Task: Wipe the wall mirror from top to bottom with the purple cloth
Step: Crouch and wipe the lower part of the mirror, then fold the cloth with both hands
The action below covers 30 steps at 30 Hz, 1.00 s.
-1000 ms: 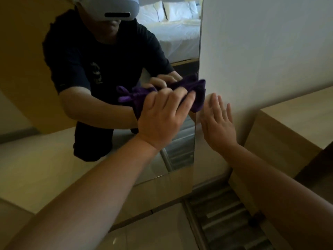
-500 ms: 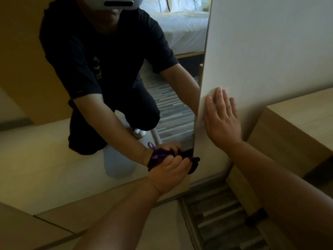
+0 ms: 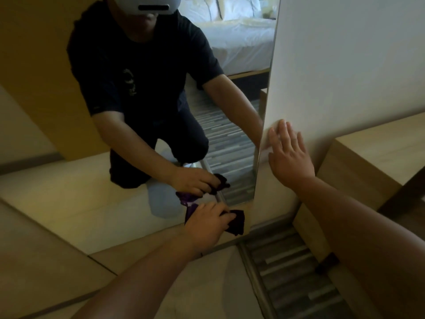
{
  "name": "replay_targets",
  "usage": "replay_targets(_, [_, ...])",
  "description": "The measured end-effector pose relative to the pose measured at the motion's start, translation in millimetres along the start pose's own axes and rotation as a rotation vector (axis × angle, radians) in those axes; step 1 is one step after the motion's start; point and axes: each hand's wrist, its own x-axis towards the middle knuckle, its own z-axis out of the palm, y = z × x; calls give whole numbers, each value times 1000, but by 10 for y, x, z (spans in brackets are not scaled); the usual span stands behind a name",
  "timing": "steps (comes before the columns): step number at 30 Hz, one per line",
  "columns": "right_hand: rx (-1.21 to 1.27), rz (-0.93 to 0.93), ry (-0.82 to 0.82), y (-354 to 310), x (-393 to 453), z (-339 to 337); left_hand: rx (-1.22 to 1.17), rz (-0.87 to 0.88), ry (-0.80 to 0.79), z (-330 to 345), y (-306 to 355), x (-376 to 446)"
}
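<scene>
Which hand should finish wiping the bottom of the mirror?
The left hand, probably. It already grips the purple cloth at the mirror's bottom edge. The right hand lies flat and empty on the wall beside the mirror, so it looks like a brace.

Glossy glass mirror [image 3: 234, 125], soft crumpled purple cloth [image 3: 236, 221], matt wall [image 3: 345, 54]

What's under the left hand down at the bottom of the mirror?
The purple cloth is bunched under the left hand, pressed near the mirror's bottom edge. Its ends stick out on both sides; the middle of the cloth and the surface beneath are covered.
</scene>
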Motion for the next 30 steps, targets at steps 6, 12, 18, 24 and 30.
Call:
replay_targets(6, [7, 60, -279, -180, -79, -538, -557, -280, -195, -997, 40, -177])
replay_targets(12, [323, 8, -334, -767, -232, -1806, -936, -469, -235, -2147, 54, -408])
replay_targets(18, [376, -154, -527, -1364, -252, -3322, -1022, -458, -386, -3476, 189, -440])
replay_targets(24, [366, -200, -583, -1690, -205, -4574, -979, -321, -533, -4691, 528, -554])
replay_targets(30, [340, -91, -670, -1796, -310, -5503, -871, -151, -664, -5582, 878, -739])
